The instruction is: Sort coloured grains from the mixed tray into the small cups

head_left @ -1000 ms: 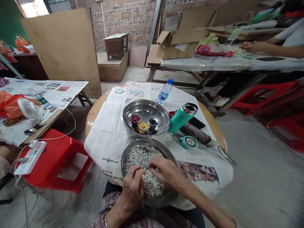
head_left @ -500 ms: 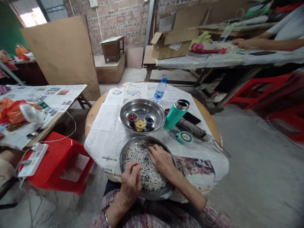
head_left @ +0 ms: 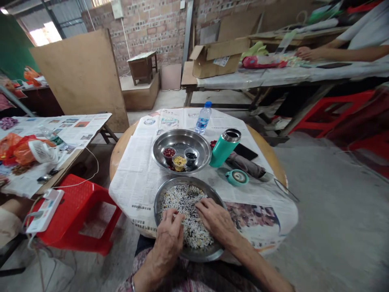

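At the wearer's side of the round table [head_left: 119, 152], as the head view has it, I see a shiny metal basin [head_left: 212, 195] set on newspaper [head_left: 133, 162] close against the person's lap. Across its bottom spreads a loose mix of small grains [head_left: 182, 198], mostly white, speckled with black and some yellow, with darker patches toward the middle and the far side. Both hands are at the mix. The left hand [head_left: 168, 233] reaches over the near left rim, its fingers half curled, the tips down by the grains; whether it pinches any, I can't make out from here. The right hand [head_left: 215, 219] comes over the opposite rim, fingers loosely bent, tips at the surface of the mix; I can't tell if anything sits between them either. Just beyond stands a second metal basin [head_left: 194, 140] holding three small clear cups: one of dark red bits [head_left: 169, 152], one of yellow [head_left: 179, 162], one of black [head_left: 191, 156].
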A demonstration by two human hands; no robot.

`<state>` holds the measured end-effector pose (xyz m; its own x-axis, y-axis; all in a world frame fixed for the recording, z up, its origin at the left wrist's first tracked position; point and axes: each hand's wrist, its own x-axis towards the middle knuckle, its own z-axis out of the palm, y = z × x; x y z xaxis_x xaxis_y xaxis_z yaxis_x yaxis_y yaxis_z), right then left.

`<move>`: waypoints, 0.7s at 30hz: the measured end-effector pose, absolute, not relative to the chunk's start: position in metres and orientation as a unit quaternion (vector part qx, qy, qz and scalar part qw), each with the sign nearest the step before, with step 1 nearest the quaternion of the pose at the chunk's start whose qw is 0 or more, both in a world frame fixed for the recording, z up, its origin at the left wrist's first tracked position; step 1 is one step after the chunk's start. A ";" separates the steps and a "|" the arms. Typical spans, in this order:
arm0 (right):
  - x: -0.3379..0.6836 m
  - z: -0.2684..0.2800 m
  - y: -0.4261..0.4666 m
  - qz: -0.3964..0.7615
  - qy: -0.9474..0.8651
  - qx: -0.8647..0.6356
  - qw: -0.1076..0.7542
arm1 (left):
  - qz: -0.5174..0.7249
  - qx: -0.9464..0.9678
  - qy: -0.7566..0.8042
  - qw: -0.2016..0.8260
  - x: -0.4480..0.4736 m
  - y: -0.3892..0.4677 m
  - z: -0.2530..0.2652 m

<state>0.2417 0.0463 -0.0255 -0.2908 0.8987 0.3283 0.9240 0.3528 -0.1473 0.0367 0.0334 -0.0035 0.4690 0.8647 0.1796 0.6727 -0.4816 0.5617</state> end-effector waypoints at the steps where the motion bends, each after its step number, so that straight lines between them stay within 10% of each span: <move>1: 0.245 -0.027 0.046 -0.053 -0.791 -0.581 0.184 | 0.177 0.832 0.477 0.221 0.038 0.035 -0.003; 11: 0.232 -0.038 0.005 -0.036 -0.780 -0.536 0.322 | 0.036 0.861 0.484 0.152 0.065 0.075 0.010; 21: 0.234 -0.041 0.003 -0.061 -0.708 -0.527 0.466 | 0.319 0.834 0.436 0.110 0.054 0.162 0.050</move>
